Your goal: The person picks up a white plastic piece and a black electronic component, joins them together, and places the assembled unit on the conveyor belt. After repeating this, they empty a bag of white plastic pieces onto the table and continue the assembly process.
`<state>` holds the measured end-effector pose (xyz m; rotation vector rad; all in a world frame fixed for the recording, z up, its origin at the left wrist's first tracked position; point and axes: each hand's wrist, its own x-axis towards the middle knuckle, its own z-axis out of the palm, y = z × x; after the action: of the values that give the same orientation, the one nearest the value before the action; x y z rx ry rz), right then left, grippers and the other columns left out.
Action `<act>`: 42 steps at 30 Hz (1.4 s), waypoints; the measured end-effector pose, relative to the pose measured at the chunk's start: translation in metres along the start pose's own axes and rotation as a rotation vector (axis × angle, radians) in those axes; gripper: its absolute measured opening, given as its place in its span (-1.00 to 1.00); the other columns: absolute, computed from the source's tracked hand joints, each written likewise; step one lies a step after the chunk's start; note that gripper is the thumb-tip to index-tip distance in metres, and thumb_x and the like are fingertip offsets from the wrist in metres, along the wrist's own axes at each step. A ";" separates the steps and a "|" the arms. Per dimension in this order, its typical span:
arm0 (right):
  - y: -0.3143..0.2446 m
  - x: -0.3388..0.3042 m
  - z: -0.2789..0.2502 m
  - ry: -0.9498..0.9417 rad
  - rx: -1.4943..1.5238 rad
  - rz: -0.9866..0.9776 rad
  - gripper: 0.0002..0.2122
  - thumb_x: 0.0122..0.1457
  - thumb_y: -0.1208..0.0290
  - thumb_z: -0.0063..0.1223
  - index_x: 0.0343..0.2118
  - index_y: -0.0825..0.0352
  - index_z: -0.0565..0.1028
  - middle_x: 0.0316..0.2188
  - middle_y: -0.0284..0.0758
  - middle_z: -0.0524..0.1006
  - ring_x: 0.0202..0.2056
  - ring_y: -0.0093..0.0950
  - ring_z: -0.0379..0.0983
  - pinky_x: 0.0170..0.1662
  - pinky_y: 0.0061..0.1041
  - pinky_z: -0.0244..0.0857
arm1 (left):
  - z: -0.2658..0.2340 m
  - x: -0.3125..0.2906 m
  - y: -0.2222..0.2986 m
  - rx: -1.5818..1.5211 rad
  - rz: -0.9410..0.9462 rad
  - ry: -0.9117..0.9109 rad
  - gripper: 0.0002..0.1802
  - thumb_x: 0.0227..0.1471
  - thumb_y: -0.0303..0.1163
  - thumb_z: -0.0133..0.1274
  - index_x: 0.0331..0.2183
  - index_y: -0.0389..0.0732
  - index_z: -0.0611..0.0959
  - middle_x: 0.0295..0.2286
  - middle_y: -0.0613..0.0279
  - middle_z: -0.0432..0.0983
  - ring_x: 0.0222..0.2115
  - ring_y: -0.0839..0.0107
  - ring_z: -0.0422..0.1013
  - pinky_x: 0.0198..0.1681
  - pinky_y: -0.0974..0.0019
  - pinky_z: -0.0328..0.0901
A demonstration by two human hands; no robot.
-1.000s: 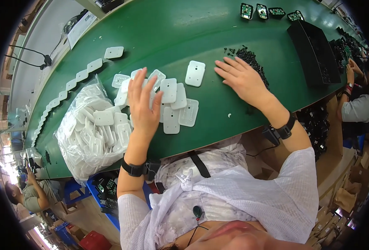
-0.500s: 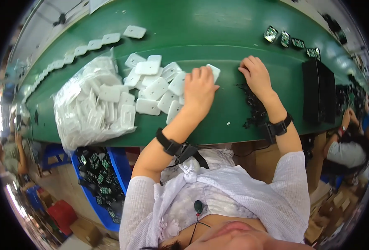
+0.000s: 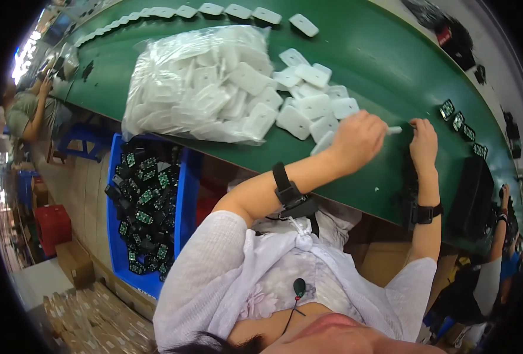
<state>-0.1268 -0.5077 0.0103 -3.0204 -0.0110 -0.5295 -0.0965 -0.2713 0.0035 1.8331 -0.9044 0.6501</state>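
Note:
Thumb and fingers of my left hand (image 3: pixel 360 141) are closed on a thin white plastic plate (image 3: pixel 394 130), seen nearly edge-on. A short gap separates it from my right hand (image 3: pixel 424 144), whose fingertips are pinched together; whatever they may hold is too small to make out. Under and beside the right hand lie small black parts (image 3: pixel 410 177), partly hidden by the wrist. Loose white plates (image 3: pixel 314 106) with small holes are heaped left of my left hand. Beyond them a clear plastic bag (image 3: pixel 199 82) bulges with more such plates.
A row of white plates (image 3: pixel 238 10) runs along the far side of the green table (image 3: pixel 356 41). Black-cased circuit boards (image 3: pixel 458 121) line up at right, near a black box (image 3: pixel 473 189). Below the table's edge, a blue bin (image 3: pixel 113 224) holds many similar boards.
The view has swung left, so the table's things appear shifted and tilted. My left hand has brought the white plate away from the heap, closer to my right hand. My right fingers look more pinched.

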 end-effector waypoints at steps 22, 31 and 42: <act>-0.105 -0.015 -0.012 0.247 0.481 0.145 -0.86 0.17 0.69 -0.14 -0.26 0.40 0.46 -0.31 -0.34 0.36 -0.43 -0.61 0.32 -0.36 -0.65 0.21 | -0.202 -0.030 -0.117 0.553 0.086 0.115 -0.80 -0.10 -0.54 0.06 -0.32 -0.20 0.55 -0.43 0.22 0.54 -0.19 0.21 0.45 0.16 -0.01 0.09; -0.089 -0.029 -0.009 0.311 0.403 0.044 -0.92 0.12 0.65 0.01 -0.32 0.40 0.47 -0.38 -0.34 0.45 -0.33 -0.53 0.36 -0.26 -0.62 0.23 | -0.230 -0.034 -0.135 0.662 0.122 0.093 -0.79 -0.10 -0.59 0.03 -0.31 -0.25 0.58 -0.40 0.12 0.54 -0.26 0.18 0.47 0.10 0.04 0.21; -0.121 0.009 -0.012 0.351 1.125 0.319 -0.87 0.18 0.62 -0.01 -0.21 0.40 0.46 -0.34 -0.40 0.47 -0.31 -0.63 0.44 -0.18 -0.62 0.35 | -0.128 0.015 -0.031 -0.633 -0.509 0.086 -0.76 0.27 -0.39 -0.28 -0.22 -0.35 0.43 -0.34 0.05 0.51 -0.42 0.35 0.52 -0.43 0.42 0.39</act>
<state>-0.1251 -0.3879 0.0329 -1.7758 0.1391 -0.6934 -0.0683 -0.1503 0.0499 1.3592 -0.4719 0.0946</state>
